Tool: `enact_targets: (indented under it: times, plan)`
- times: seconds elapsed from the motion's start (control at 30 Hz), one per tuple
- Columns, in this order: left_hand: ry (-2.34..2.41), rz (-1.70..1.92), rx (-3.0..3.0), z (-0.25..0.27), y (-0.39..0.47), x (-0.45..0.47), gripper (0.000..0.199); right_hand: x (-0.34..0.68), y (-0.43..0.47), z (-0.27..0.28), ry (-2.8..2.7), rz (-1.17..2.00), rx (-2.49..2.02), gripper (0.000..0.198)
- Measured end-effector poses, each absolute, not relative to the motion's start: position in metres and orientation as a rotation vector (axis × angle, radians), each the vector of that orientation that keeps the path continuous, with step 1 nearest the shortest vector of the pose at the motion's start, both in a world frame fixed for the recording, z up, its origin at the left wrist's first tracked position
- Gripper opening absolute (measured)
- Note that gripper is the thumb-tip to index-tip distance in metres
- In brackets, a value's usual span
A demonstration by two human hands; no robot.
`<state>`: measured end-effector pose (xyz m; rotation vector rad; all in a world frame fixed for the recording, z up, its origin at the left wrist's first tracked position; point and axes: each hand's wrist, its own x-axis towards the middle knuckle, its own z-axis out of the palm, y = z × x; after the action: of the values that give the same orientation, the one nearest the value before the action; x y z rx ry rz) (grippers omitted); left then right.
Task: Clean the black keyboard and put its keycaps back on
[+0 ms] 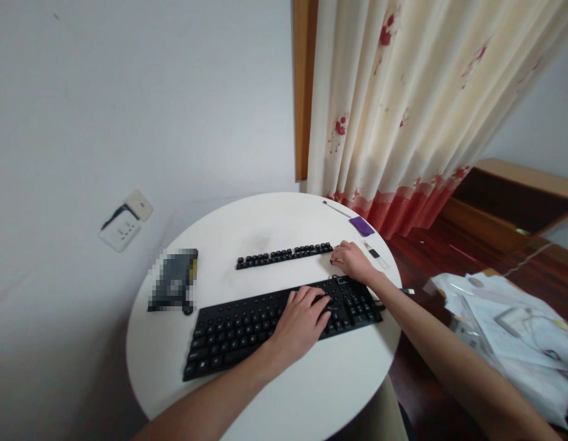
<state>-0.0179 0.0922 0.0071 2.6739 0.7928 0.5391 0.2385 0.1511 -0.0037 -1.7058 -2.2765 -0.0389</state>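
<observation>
A black keyboard (pixel 251 324) lies near the front of the white round table (pixel 284 386). Its upper row shows small bare key posts instead of caps. My left hand (pixel 302 315) rests on the keyboard right of its middle, fingers spread and holding nothing. Behind the keyboard, loose black keycaps (pixel 284 255) stand lined up in two rows on the table. At the right end of those rows is my right hand (pixel 352 260), its fingers pinched on a small black keycap (pixel 332 262), mostly hidden by the fingertips.
A purple cloth (pixel 361 226), a thin brush (pixel 336 209) and a binder clip (pixel 374 253) lie along the table's right edge. A pixelated dark object (pixel 173 278) sits at the left. Plastic bags and papers (pixel 508 334) are right of the table, beyond a curtain (pixel 394 122).
</observation>
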Motion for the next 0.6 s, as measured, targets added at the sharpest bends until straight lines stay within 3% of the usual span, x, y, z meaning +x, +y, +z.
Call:
enact_targets:
  times: [0.6]
  plan:
    - [0.873,0.351,2.847,0.005,0.081,-0.011,0.037,0.214,0.05,-0.015,-1.902,0.313,-1.261,0.006]
